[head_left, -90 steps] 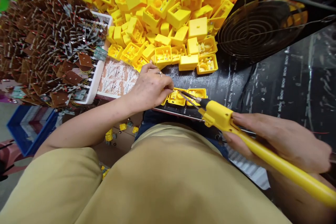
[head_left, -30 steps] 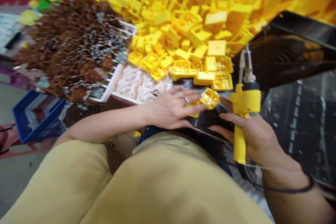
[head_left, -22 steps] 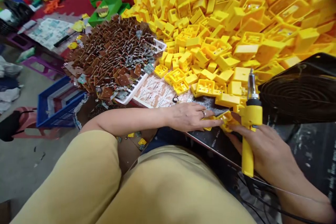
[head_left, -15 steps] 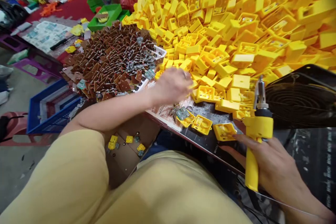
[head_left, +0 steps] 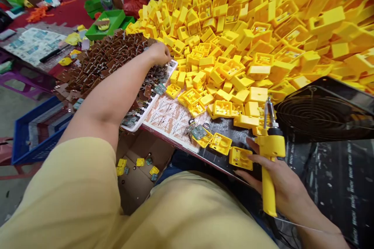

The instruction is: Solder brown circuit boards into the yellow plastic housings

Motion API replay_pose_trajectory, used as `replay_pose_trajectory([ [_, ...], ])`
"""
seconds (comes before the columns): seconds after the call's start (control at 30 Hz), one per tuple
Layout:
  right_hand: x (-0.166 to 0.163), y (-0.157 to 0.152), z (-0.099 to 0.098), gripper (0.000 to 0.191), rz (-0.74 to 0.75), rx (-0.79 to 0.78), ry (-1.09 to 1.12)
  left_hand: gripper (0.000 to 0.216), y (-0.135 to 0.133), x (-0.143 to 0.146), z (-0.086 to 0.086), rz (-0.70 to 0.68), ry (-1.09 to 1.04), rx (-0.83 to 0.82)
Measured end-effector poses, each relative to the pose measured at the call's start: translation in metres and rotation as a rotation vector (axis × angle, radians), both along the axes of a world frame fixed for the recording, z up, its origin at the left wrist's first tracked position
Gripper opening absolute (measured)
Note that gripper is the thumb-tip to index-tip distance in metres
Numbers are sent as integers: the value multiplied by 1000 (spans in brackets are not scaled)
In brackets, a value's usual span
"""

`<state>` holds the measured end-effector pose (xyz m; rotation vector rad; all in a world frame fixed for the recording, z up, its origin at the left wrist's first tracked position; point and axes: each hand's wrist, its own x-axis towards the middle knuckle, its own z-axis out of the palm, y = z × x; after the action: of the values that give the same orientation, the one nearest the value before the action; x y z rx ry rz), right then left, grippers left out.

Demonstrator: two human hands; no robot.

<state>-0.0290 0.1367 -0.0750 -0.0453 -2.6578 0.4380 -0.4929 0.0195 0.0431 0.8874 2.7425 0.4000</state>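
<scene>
The left hand (head_left: pixel 159 53) is stretched toward eleven o'clock, its fingers curled down on the pile of small brown circuit boards (head_left: pixel 99 62) in a white plastic tray (head_left: pixel 152 103). Whether it grips one is hidden. At four o'clock the right hand (head_left: pixel 282 181) is wrapped round a yellow plastic soldering iron (head_left: pixel 270 151), tip upright. An open yellow plastic housing (head_left: pixel 240 158) lies just at its nine o'clock. A heap of yellow plastic housings (head_left: pixel 248 27) fills twelve to two.

I get a bright, even picture, lit softly from above, with only faint shadows under the yellow housings (head_left: pixel 233 66). Their colour runs hot towards the upper right, where the wide lens stretches and smears them. The centre is sharp. The black worktop (head_left: pixel 330 179) carries a dull sheen and pale streaks. The clothing (head_left: pixel 175 218) along the bottom edge bulges and looks slightly soft.
</scene>
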Motion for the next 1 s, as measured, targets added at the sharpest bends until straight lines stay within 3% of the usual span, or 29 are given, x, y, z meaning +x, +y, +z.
replay_pose_trajectory([
  [0.1, 2, -1, -12, 28, -32, -16, 46, 42, -13, 2, 14, 46, -239, 353],
  [0.17, -1, -2, -11, 28, -61, 8, 69, 42, -20, 12, 25, 20, -350, 499],
  [0.27, -9, -6, 5, 35, -123, 10, 186, 23, -24, 49, 34, -81, -460, 649],
  [0.33, -17, -13, 22, 42, -163, -94, 324, 13, -23, 86, 31, -88, -540, 739],
  [0.43, -32, -25, 46, 45, -151, -318, 443, 18, -21, 149, 13, -185, -687, 719],
  [0.6, -48, -36, 61, 40, -176, -442, 485, 48, -22, 221, -15, -277, -1208, 689],
  [0.8, -39, -39, 69, 36, -177, -570, 497, 48, -19, 242, -23, -384, -1306, 646],
  [1.0, -22, -38, 81, 34, -167, -358, 413, 25, -15, 244, -13, -595, -1342, 472],
])
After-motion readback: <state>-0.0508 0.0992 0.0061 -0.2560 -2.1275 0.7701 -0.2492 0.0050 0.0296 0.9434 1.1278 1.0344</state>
